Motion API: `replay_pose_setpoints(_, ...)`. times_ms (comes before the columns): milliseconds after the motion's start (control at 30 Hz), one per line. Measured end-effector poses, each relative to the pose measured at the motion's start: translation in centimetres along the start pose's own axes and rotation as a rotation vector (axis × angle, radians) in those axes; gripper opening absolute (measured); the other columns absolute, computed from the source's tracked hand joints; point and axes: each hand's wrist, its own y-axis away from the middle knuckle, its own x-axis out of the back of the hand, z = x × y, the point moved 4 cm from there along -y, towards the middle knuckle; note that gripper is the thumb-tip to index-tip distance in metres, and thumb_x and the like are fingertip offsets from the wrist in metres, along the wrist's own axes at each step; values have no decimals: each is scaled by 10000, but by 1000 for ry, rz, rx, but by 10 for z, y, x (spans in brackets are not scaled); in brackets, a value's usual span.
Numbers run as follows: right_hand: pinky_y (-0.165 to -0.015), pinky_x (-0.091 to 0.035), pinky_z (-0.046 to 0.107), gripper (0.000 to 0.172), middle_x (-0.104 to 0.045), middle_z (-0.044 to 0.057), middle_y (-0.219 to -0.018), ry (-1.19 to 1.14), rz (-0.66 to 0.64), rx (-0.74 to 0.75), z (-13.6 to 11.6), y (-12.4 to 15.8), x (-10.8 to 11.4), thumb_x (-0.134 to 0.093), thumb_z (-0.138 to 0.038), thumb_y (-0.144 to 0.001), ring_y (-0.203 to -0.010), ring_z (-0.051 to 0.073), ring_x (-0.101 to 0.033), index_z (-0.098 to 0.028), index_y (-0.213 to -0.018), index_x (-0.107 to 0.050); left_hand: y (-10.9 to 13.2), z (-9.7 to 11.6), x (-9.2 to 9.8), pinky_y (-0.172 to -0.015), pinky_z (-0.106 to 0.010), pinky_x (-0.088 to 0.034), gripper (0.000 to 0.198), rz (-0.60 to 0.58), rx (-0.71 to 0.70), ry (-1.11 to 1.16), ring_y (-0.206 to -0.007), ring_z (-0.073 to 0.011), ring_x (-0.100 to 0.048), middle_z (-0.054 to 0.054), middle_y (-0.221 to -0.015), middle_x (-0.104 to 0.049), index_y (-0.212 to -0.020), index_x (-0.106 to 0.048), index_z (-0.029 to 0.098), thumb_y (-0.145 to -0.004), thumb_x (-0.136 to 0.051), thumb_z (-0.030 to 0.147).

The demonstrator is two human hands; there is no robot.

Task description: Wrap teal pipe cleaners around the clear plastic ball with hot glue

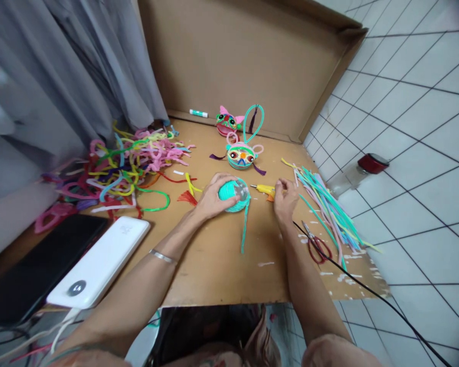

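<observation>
My left hand (215, 198) is closed around a round form wrapped in turquoise pipe cleaner (229, 192), holding it on the table. A pale grey patch on its right side is not covered, and a loose turquoise end trails down toward me. To the right, my right hand (286, 198) grips a yellow glue gun (265, 189), its nozzle pointing left at the round form with a small gap between them. Behind my hands sits a decorated animal head of pipe cleaners (240, 156); a second, red and green one (226, 124) stands farther back.
A tangled heap of coloured pipe cleaners (137, 158) lies left, straight ones (329, 209) right. Red-handled scissors (319, 250) rest beneath the black cord (352, 278). A white power bank (103, 260) and black phone (42, 265) sit front left. A cardboard wall (233, 56) closes the back.
</observation>
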Motion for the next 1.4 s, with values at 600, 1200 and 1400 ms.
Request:
replay_pose_setpoints(600,-808,-389,383,157,-680,60,-911,-8,-233,688,-79,41,-2,-566,-293,-941,-869,211,-580,-251,-1027,-690,3,11,-1,-1041,-435,-502,504,-14,-71,-14,-1167,-264,-588,-92,-1192,-573,-1176,-637,213,-713,-755,377)
replay_pose_setpoints(1200,-777,-502,364,205,-665,30,-814,-255,-282,339,-78,35,-5,-571,-355,-931,-818,191,-630,-238,-826,-702,5,22,-10,-1037,-437,-491,498,-32,-105,5,-1164,-265,-584,-99,-1224,-563,-1133,-657,213,-666,-797,314)
replay_pose_setpoints(1400,-791,-514,345,219,-685,47,-853,-283,-202,281,-66,20,2,-583,-383,-927,-842,190,-646,-214,-873,-712,2,13,-5,-1047,-429,-489,496,10,-56,38,-1149,-253,-587,-96,-1186,-560,-1142,-650,187,-687,-779,336)
